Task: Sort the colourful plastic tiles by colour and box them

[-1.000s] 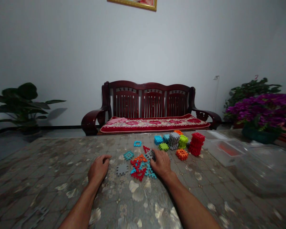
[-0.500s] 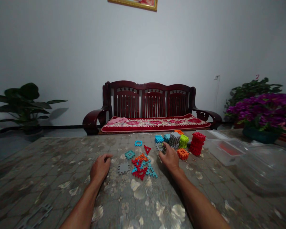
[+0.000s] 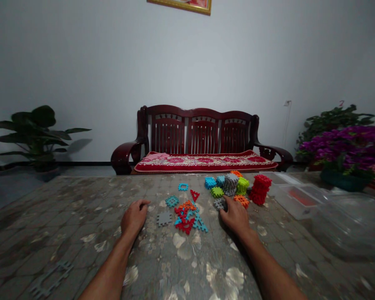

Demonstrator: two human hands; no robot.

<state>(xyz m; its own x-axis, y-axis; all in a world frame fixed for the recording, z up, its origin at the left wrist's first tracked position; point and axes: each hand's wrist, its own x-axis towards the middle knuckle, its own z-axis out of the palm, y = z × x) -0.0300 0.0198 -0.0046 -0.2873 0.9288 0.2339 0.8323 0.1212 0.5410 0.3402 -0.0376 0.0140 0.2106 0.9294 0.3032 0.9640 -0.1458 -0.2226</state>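
Note:
My right hand [image 3: 236,215] has its thumb and index finger closed on the edge of a small grey interlocking tile [image 3: 219,203], low over the table. Just beyond that tile lies a lime green tile piece [image 3: 217,192]. My left hand [image 3: 135,216] rests on the tabletop with its index finger stretched out and nothing in it. To its right are a flat grey square tile [image 3: 164,218] and a teal tile [image 3: 172,201]. A loose heap of red, orange and blue pieces [image 3: 186,216] lies between the hands.
Sorted stacks stand at the back right: grey [image 3: 230,185], blue [image 3: 210,182], green [image 3: 243,186], orange [image 3: 241,201] and tall red [image 3: 260,189]. Clear plastic boxes [image 3: 295,202] are farther right. A grey frame piece [image 3: 51,280] lies front left. A wooden sofa [image 3: 203,129] stands behind.
My right hand has drawn back toward me and slightly right with the small grey tile, and the lime green piece behind it now shows. My left hand has stayed in place.

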